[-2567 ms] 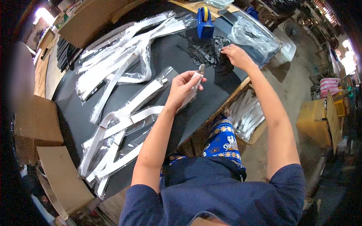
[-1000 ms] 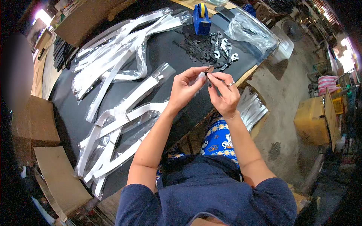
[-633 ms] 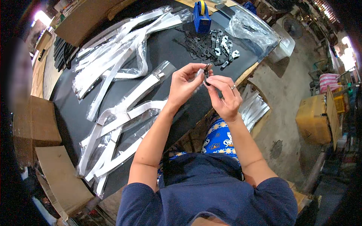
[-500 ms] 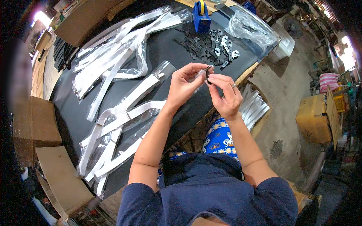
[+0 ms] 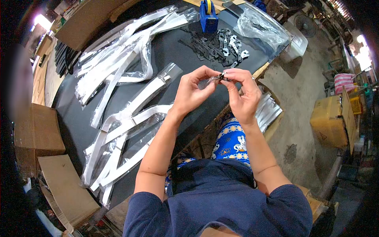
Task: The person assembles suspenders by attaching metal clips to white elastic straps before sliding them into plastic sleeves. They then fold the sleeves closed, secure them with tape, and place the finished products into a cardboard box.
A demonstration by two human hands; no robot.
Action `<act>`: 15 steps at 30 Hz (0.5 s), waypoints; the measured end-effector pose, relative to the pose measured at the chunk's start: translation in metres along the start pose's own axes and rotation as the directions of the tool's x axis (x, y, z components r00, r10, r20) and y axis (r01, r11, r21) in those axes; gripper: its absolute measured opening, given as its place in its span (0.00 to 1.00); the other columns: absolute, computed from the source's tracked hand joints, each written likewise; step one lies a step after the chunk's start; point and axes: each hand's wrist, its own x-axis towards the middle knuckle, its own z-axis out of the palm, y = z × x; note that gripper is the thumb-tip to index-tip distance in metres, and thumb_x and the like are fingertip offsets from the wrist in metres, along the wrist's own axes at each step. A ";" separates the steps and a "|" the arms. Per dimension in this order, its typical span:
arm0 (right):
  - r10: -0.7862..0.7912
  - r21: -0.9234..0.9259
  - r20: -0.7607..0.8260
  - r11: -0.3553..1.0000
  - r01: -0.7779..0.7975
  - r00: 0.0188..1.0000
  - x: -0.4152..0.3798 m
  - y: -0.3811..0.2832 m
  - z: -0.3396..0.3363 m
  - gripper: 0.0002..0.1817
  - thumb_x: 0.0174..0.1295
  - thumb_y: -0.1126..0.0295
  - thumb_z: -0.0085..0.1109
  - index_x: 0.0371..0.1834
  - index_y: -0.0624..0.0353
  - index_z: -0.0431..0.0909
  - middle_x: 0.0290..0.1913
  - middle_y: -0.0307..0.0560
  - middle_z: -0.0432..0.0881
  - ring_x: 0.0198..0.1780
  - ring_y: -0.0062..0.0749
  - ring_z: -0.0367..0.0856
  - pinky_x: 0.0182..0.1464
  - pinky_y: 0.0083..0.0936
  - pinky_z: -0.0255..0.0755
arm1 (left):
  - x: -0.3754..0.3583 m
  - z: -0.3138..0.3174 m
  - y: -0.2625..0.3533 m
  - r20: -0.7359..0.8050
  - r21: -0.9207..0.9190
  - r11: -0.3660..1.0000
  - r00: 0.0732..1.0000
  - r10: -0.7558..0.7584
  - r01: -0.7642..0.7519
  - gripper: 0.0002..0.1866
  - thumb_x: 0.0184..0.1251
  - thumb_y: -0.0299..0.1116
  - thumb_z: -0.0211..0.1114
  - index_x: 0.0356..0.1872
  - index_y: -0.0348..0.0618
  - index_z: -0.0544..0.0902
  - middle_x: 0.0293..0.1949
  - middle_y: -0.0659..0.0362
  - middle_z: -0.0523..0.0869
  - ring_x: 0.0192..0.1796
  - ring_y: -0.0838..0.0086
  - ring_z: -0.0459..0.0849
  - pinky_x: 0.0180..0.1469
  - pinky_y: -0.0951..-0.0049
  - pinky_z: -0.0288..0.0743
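Above the table's near right edge, my left hand (image 5: 192, 91) and my right hand (image 5: 244, 94) meet with fingertips pinched. Between them is a small dark piece (image 5: 222, 77), apparently a buckle or clip. A bit of clear plastic seems to show by the left fingers; most of both is hidden. Just beyond lies a heap of small black and silver clips (image 5: 216, 46). Left of my hands, white straps in clear plastic sleeves (image 5: 130, 118) lie crossed on the black table top (image 5: 173, 134). More sleeved white straps (image 5: 118, 59) are piled farther back.
A blue tape dispenser (image 5: 208, 19) stands behind the clips, beside a clear plastic bag (image 5: 258, 29). Cardboard boxes (image 5: 39, 130) border the left side. Below my right hand, silvery-white strips (image 5: 269, 112) lie in a box. A carton (image 5: 327, 122) sits on the floor at right.
Both hands have shifted slightly to the right. My right hand has turned, its fingers now lying more across the top of the dark piece. The straps and clips have stayed in place.
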 end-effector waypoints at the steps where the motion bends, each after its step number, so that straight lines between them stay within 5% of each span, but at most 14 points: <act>1: -0.031 -0.016 0.018 0.999 0.031 0.999 0.001 -0.001 -0.001 0.09 0.54 0.85 0.62 0.38 0.62 0.79 0.43 0.49 0.84 0.41 0.35 0.83 0.43 0.26 0.76 | -0.001 -0.002 0.003 0.000 -0.001 1.000 1.000 0.000 0.000 0.10 0.60 0.22 0.63 0.42 0.33 0.82 0.39 0.57 0.88 0.44 0.79 0.84 0.50 0.77 0.76; 4: -0.050 -0.037 0.018 0.998 0.051 0.999 0.001 -0.005 -0.001 0.09 0.54 0.85 0.63 0.37 0.62 0.80 0.41 0.49 0.85 0.42 0.36 0.84 0.45 0.26 0.77 | -0.001 -0.005 0.008 0.019 0.081 0.997 1.000 0.003 -0.005 0.08 0.62 0.25 0.65 0.41 0.33 0.83 0.36 0.57 0.88 0.42 0.80 0.84 0.48 0.78 0.76; 7: -0.064 -0.063 0.010 0.996 0.064 0.998 0.000 -0.010 -0.003 0.09 0.53 0.85 0.62 0.36 0.62 0.81 0.40 0.49 0.85 0.43 0.38 0.84 0.46 0.28 0.77 | -0.001 -0.005 0.006 0.008 0.007 1.000 1.000 -0.003 0.003 0.09 0.65 0.29 0.66 0.40 0.34 0.83 0.34 0.59 0.87 0.40 0.81 0.84 0.44 0.80 0.76; 9: -0.095 -0.102 0.025 0.990 0.097 0.995 0.000 -0.010 -0.005 0.09 0.53 0.85 0.62 0.36 0.62 0.81 0.40 0.49 0.85 0.43 0.39 0.84 0.46 0.28 0.77 | 0.001 -0.005 0.001 0.013 -0.190 0.973 0.991 -0.134 0.134 0.09 0.67 0.32 0.67 0.37 0.36 0.84 0.35 0.59 0.88 0.39 0.82 0.84 0.41 0.80 0.76; 11: -0.124 -0.138 0.044 0.982 0.129 0.991 0.000 -0.011 -0.005 0.09 0.53 0.85 0.62 0.37 0.62 0.81 0.41 0.49 0.84 0.43 0.40 0.83 0.47 0.29 0.77 | 0.001 -0.003 -0.004 0.045 -0.197 0.972 0.992 -0.122 0.129 0.11 0.67 0.32 0.67 0.43 0.35 0.81 0.36 0.58 0.88 0.39 0.81 0.84 0.40 0.80 0.76; 13: -0.147 -0.148 0.040 0.977 0.151 0.988 -0.004 -0.010 -0.004 0.09 0.53 0.85 0.61 0.36 0.62 0.81 0.42 0.49 0.84 0.43 0.41 0.83 0.47 0.30 0.77 | 0.000 0.007 0.002 -0.063 -0.467 0.861 0.964 -0.260 0.202 0.18 0.66 0.32 0.67 0.53 0.33 0.75 0.37 0.56 0.87 0.39 0.80 0.83 0.41 0.79 0.76; 15: -0.155 -0.158 0.039 0.974 0.160 0.987 -0.007 -0.007 -0.003 0.09 0.53 0.85 0.62 0.36 0.62 0.81 0.42 0.48 0.84 0.43 0.41 0.83 0.47 0.30 0.77 | 0.001 0.004 0.001 -0.029 -0.469 0.838 0.943 -0.330 0.279 0.27 0.66 0.32 0.68 0.61 0.32 0.67 0.39 0.54 0.86 0.40 0.78 0.83 0.42 0.79 0.75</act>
